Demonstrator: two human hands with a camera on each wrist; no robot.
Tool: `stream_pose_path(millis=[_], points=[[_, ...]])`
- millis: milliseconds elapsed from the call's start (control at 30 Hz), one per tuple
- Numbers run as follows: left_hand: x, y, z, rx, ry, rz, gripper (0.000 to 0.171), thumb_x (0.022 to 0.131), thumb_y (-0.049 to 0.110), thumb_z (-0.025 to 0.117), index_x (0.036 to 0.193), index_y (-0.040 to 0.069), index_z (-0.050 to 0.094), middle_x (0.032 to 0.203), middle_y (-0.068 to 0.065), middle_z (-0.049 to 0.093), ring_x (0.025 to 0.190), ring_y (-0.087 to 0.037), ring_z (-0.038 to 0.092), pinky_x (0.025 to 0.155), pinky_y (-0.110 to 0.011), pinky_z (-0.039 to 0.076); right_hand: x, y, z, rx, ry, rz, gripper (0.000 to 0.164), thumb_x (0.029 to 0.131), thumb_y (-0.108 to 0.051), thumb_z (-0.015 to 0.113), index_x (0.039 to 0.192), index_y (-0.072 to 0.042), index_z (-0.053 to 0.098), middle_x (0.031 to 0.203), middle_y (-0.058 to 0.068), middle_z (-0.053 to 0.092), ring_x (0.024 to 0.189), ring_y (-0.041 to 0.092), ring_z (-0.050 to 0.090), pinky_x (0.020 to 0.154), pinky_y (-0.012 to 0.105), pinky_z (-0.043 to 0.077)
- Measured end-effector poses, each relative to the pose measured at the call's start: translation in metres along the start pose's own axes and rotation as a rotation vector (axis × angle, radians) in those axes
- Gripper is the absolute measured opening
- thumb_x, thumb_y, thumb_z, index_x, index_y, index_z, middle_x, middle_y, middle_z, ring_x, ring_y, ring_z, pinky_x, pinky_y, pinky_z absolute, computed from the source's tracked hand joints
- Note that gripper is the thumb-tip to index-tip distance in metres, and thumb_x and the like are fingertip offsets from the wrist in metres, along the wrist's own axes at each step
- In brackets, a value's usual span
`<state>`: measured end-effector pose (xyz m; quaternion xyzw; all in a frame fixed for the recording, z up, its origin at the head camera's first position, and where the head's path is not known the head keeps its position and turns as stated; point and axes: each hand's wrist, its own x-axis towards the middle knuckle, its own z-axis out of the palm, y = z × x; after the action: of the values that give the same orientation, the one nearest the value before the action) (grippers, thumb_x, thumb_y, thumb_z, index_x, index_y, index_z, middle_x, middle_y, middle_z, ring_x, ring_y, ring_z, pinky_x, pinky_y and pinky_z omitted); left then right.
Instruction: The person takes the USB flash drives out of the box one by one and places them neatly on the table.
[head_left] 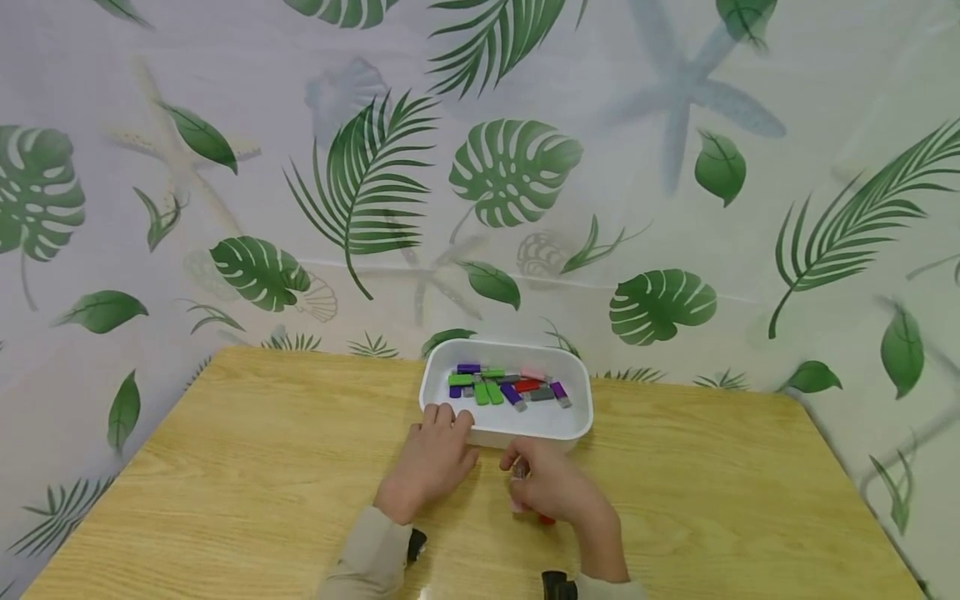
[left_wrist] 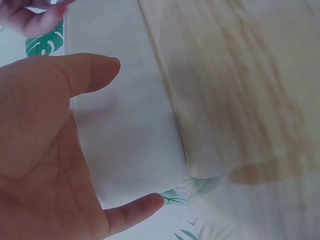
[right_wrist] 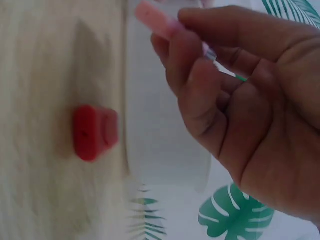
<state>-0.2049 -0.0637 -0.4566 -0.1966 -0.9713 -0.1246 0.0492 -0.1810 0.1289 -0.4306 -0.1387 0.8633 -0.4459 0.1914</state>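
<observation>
A white plastic bin [head_left: 510,435] stands at the table's back edge, with several USB sticks in green, purple, red, grey and pink lying in it. My left hand [head_left: 437,454] holds the bin's near left rim, fingers hooked over it and the thumb on the outer wall side. In front of the bin, my right hand [head_left: 551,482] pinches a pink USB stick [right_wrist: 159,20] between thumb and fingers, its metal plug toward the palm. Beneath that hand a red USB stick [right_wrist: 95,132] lies on the table, mostly covered in the head view.
The wood-grain table [head_left: 300,467] extends to both sides of the bin. Directly behind it hangs a leaf-patterned cloth [head_left: 517,250], which also runs down along the table's sides. Dark wrist straps [head_left: 558,585] show at the sleeves.
</observation>
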Motion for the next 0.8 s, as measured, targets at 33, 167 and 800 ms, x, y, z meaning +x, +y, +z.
stream_pose_path(millis=[33, 167, 800], points=[[0.000, 0.000, -0.001, 0.005, 0.004, 0.001, 0.028, 0.096, 0.029, 0.064, 0.112, 0.008, 0.053, 0.105, -0.012, 0.051, 0.104, -0.029, 0.045, 0.078, -0.045, 0.047, 0.002, 0.000, 0.003, -0.018, -0.018, 0.002, 0.023, 0.084, 0.007, 0.058, 0.106, 0.002, 0.059, 0.069, 0.005, 0.060, 0.053, 0.015, 0.054, 0.048, 0.026, 0.042], [0.001, -0.002, -0.001, 0.018, 0.002, 0.008, 0.027, 0.096, 0.029, 0.063, 0.111, 0.008, 0.053, 0.103, -0.011, 0.050, 0.103, -0.029, 0.044, 0.076, -0.044, 0.047, 0.010, 0.001, 0.012, -0.043, -0.045, -0.014, 0.025, 0.078, 0.012, 0.058, 0.101, 0.002, 0.060, 0.065, 0.003, 0.059, 0.054, 0.013, 0.053, 0.052, 0.026, 0.042], [0.003, -0.005, -0.003, 0.032, 0.008, 0.015, 0.028, 0.096, 0.030, 0.063, 0.112, 0.009, 0.054, 0.105, -0.012, 0.052, 0.102, -0.028, 0.046, 0.076, -0.043, 0.048, 0.022, 0.005, 0.016, -0.160, 0.085, 0.005, 0.032, 0.074, 0.011, 0.066, 0.104, 0.000, 0.064, 0.087, 0.008, 0.056, 0.074, 0.017, 0.055, 0.063, 0.028, 0.046]])
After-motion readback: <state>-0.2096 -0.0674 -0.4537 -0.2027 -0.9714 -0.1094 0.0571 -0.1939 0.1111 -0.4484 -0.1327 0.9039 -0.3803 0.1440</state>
